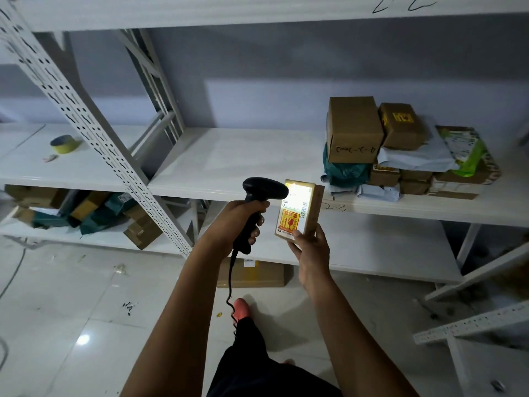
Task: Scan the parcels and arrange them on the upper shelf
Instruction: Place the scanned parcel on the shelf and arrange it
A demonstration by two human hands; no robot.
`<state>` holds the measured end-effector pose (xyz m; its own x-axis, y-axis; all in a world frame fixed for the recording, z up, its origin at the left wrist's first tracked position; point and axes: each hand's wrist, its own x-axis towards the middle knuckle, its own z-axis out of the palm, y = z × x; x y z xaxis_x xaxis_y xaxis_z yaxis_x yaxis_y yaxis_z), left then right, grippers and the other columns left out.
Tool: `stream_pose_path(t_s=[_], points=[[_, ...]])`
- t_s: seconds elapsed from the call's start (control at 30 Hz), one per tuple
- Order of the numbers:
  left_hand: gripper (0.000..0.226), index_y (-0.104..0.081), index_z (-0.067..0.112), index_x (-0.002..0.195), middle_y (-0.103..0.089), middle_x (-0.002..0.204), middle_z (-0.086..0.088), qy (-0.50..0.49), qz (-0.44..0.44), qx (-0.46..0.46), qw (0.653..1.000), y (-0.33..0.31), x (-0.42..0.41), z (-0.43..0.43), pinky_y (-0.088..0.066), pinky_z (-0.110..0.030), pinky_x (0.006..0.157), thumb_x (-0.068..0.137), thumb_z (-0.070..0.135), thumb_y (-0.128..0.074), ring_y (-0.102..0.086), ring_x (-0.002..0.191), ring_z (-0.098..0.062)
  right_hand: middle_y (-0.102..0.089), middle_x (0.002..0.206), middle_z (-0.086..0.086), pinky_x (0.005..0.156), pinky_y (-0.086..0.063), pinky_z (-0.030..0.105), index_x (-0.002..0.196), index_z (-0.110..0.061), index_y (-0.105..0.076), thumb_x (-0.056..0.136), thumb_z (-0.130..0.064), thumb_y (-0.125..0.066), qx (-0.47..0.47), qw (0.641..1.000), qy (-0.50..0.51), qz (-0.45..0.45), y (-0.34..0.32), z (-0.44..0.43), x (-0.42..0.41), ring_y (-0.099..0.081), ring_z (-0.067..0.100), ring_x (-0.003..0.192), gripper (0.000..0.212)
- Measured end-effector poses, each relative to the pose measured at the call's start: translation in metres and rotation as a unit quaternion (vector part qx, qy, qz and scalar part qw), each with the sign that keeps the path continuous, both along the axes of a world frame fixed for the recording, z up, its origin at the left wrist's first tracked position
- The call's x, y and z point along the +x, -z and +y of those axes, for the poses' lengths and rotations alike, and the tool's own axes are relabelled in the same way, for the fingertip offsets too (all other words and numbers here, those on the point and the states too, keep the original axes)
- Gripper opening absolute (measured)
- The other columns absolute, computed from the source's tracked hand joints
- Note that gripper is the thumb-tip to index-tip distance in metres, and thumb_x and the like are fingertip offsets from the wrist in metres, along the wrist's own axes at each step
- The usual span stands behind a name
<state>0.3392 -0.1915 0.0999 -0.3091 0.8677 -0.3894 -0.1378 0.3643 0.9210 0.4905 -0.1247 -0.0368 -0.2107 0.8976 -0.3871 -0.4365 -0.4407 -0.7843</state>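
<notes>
head view, right hand (312, 249) holds parcel (299, 210) upright, label (291, 217) apparently facing scanner (264, 190)

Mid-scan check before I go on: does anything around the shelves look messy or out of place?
Yes. The parcels on the lower left shelf lie tumbled at odd angles, not stacked. One box sits on the floor under the shelving, and scraps litter the tiles.

Top beam (257, 12): handwritten "2-2".
Shelf edge (372, 209): handwritten "2-3".
Parcel (299, 210): white barcode label, print washed out by glare; yellow sticker carried red characters and a broken-glass sign.
Brown box (353, 130): black handwritten code, not surely legible.
Neighbouring box (400, 126): yellow print, unreadable.
</notes>
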Motion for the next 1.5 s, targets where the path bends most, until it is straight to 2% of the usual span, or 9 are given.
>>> stream_pose_path(t_s=[0.17, 0.3, 0.57, 1.03, 1.5], points=[[0.023, -0.059, 0.007, 0.105, -0.055, 0.067, -0.002, 0.007, -0.001, -0.009, 1.000, -0.002, -0.002, 0.008, -0.039, -0.027, 0.047, 0.099, 0.029, -0.063, -0.045, 0.051, -0.017, -0.067, 0.133, 0.002, 0.092, -0.060, 0.031, 0.143, -0.019, -0.055, 0.096, 0.002, -0.066, 0.015, 1.000, -0.008, -0.011, 0.005, 0.009, 0.002, -0.065, 0.025, 0.123, 0.053], [0.024, -0.059, 0.007, 0.104, -0.055, 0.066, -0.001, 0.028, 0.000, -0.014, 0.999, -0.004, -0.002, 0.015, -0.038, -0.028, 0.048, 0.099, 0.031, -0.064, -0.044, 0.052, -0.017, -0.069, 0.130, 0.002, 0.100, -0.058, 0.041, 0.139, -0.022, -0.059, 0.095, 0.000, -0.068, 0.036, 0.999, -0.026, -0.026, 0.014, 0.015, 0.012, -0.065, 0.023, 0.124, 0.050], [0.024, -0.058, 0.007, 0.103, -0.053, 0.066, -0.003, 0.050, 0.004, -0.032, 0.998, -0.006, 0.003, 0.026, -0.037, -0.027, 0.046, 0.099, 0.031, -0.064, -0.043, 0.049, -0.016, -0.067, 0.131, 0.004, 0.100, -0.058, 0.044, 0.142, -0.022, -0.056, 0.094, 0.002, -0.068, 0.033, 0.998, -0.011, -0.049, 0.029, 0.021, 0.028, -0.065, 0.027, 0.123, 0.055], [0.024, -0.056, 0.009, 0.100, -0.053, 0.066, -0.002, 0.082, -0.001, -0.069, 0.994, 0.007, -0.003, 0.046, -0.036, -0.026, 0.047, 0.099, 0.033, -0.063, -0.043, 0.050, -0.016, -0.064, 0.137, 0.005, 0.089, -0.062, 0.032, 0.146, -0.017, -0.051, 0.096, 0.000, -0.067, 0.024, 0.997, -0.001, -0.073, 0.037, 0.031, 0.025, -0.064, 0.030, 0.122, 0.055], [0.025, -0.055, 0.011, 0.094, -0.052, 0.066, -0.002, 0.094, -0.007, -0.105, 0.990, 0.023, -0.050, 0.115, -0.033, -0.026, 0.050, 0.097, 0.034, -0.063, -0.042, 0.050, -0.017, -0.067, 0.130, 0.006, 0.084, -0.063, 0.030, 0.140, -0.014, -0.056, 0.092, 0.004, -0.068, 0.016, 0.998, 0.009, -0.067, 0.044, 0.089, -0.011, -0.065, 0.029, 0.120, 0.053]])
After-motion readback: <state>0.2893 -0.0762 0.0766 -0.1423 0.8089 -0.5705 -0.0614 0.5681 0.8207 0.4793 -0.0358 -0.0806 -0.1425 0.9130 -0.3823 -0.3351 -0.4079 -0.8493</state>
